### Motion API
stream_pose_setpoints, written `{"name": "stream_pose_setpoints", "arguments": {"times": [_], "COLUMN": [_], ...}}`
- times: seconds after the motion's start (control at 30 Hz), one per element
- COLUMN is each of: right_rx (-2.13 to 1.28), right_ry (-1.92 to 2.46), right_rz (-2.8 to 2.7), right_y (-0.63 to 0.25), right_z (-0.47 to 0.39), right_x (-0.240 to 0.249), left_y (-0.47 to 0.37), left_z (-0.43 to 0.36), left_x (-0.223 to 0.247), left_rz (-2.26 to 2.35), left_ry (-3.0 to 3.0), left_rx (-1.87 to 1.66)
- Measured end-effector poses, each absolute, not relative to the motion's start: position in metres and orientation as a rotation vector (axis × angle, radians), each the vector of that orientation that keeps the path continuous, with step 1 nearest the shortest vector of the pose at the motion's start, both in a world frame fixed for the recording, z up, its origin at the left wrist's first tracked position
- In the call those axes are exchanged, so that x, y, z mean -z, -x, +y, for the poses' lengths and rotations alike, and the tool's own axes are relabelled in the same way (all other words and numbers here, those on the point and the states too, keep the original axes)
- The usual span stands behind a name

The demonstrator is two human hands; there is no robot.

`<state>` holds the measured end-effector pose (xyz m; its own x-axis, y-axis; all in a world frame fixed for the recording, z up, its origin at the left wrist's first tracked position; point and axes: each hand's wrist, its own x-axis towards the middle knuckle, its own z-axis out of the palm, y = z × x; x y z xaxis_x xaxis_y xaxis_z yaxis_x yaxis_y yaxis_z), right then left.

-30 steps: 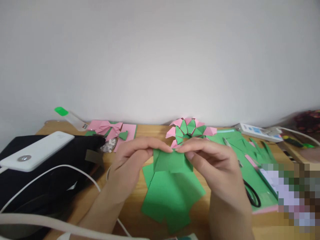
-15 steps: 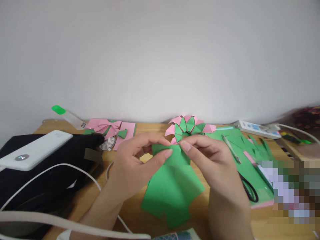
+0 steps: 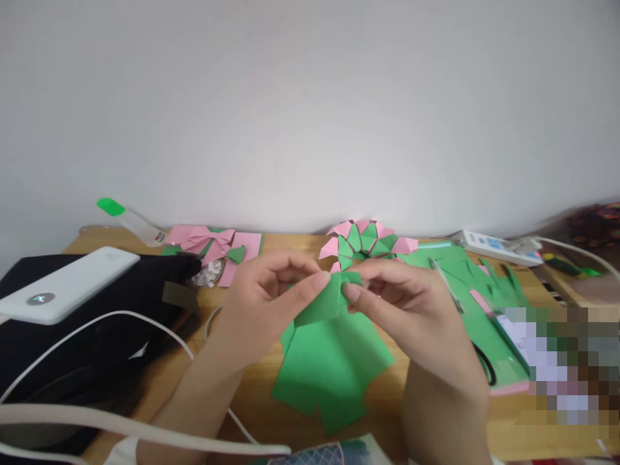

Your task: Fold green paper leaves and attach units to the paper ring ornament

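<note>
Between my two hands is a small folded green paper [image 3: 323, 302], held upright above the table. My left hand [image 3: 271, 294] pinches its upper left part between thumb and fingers. On the right side my right hand [image 3: 404, 300] grips its edge, the thumb in front. Below lie several loose green sheets [image 3: 334, 368], overlapping on the wooden table [image 3: 261, 426]. Just behind my hands sits a curved chain of pink and green folded pieces [image 3: 369, 240]; my right hand hides part of it.
Pink and green folded pieces [image 3: 208, 244] lie back left. A white power bank [image 3: 72, 284] rests on a black bag [image 3: 111, 349]. White cables cross the left front. At right are green sheets [image 3: 467, 297], a pen [image 3: 446, 285] and a power strip [image 3: 498, 248].
The small green paper has turned and now shows a vertical crease near its right side. My right thumb has moved slightly left and down. The view has shifted a little.
</note>
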<state>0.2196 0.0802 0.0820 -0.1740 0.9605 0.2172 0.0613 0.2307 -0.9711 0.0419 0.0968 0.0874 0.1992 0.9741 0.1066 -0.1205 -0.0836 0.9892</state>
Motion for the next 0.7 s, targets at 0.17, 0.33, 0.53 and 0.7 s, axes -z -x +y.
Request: {"name": "stream_pose_setpoints", "arguments": {"times": [0.17,0.33,0.53,0.7], "right_rx": [-1.053,-1.042,-1.078,-1.103], "right_ry": [1.071,1.063,1.091,1.121], "right_rz": [-1.552,-1.579,-1.52,-1.487], "right_y": [-0.2179,-0.2177,-0.2177,-0.2181], "right_z": [0.0807,0.0806,0.0806,0.0801], "right_x": [-0.0857,-0.0874,-0.0847,-0.0835], "left_y": [-0.0416,-0.037,-0.0356,-0.0389], "left_z": [0.1018,0.1056,0.1064,0.1044], "left_x": [-0.0889,-0.0831,-0.083,-0.0854], "left_rz": [0.966,0.909,0.879,0.985], "left_ry": [-1.368,-1.291,-1.27,-1.388], "left_rx": [-1.045,-0.942,-0.889,-0.92]}}
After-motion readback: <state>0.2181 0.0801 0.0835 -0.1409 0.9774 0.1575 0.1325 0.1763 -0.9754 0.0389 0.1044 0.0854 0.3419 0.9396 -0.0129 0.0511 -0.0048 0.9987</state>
